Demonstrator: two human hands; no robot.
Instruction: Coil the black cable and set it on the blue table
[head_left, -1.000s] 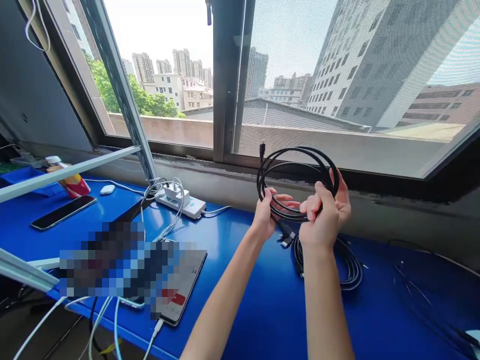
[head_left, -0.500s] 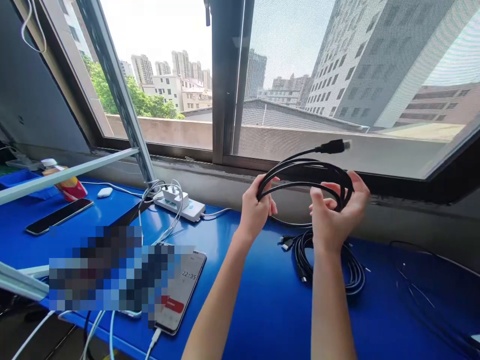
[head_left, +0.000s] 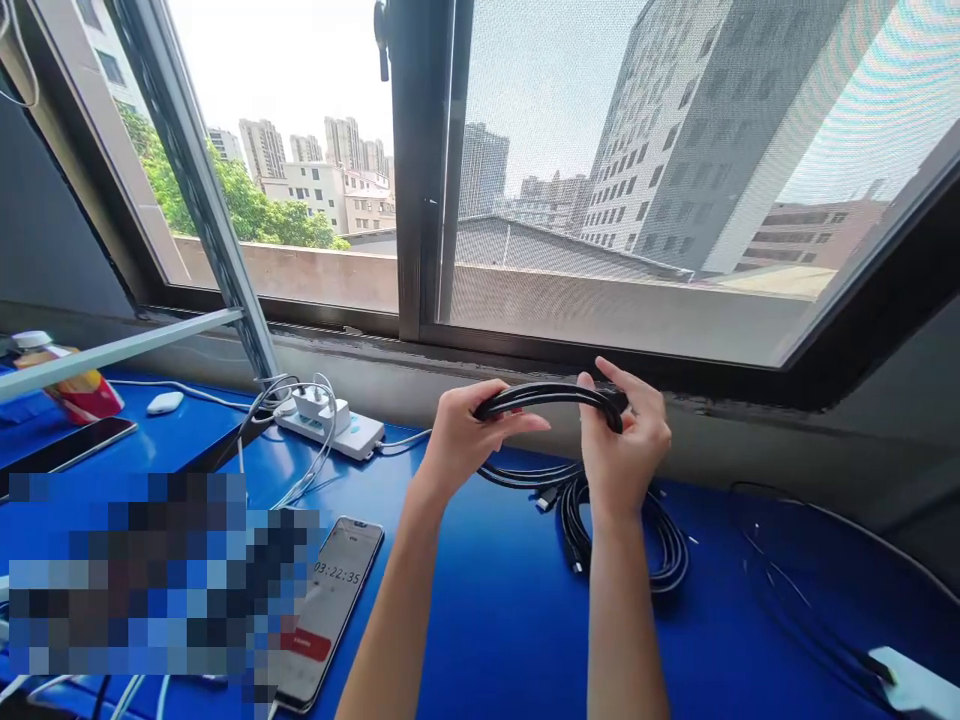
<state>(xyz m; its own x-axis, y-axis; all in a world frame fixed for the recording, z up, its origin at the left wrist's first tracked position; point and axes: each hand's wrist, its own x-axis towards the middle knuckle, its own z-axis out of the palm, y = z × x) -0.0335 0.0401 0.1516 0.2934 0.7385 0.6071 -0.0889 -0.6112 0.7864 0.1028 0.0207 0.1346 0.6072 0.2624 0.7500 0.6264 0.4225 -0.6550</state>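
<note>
A looped black cable [head_left: 551, 393] is stretched between my two hands above the blue table. My left hand [head_left: 466, 425] grips the loops at their left end, thumb below and fingers over the top. At the right end my right hand [head_left: 626, 440] pinches the strands, with its index finger raised. The cable's plug is mostly hidden by the right fingers. Below, lying on the table, is another coiled black cable [head_left: 679, 555] with its connectors showing, partly covered by my right forearm.
Left on the blue table [head_left: 495, 620] are a phone [head_left: 337, 600] showing a timer, a white power strip [head_left: 360, 437] with plugs and cords, a second phone [head_left: 97, 445] and a white case [head_left: 165, 402]. A metal post [head_left: 202, 190] stands by the window. Thin wires [head_left: 795, 590] lie right.
Both hands have come lower with the cable, and its loops are now bunched tighter and flatter. The plug that stuck out on top is now down by my right fingers. The view has shifted right.
</note>
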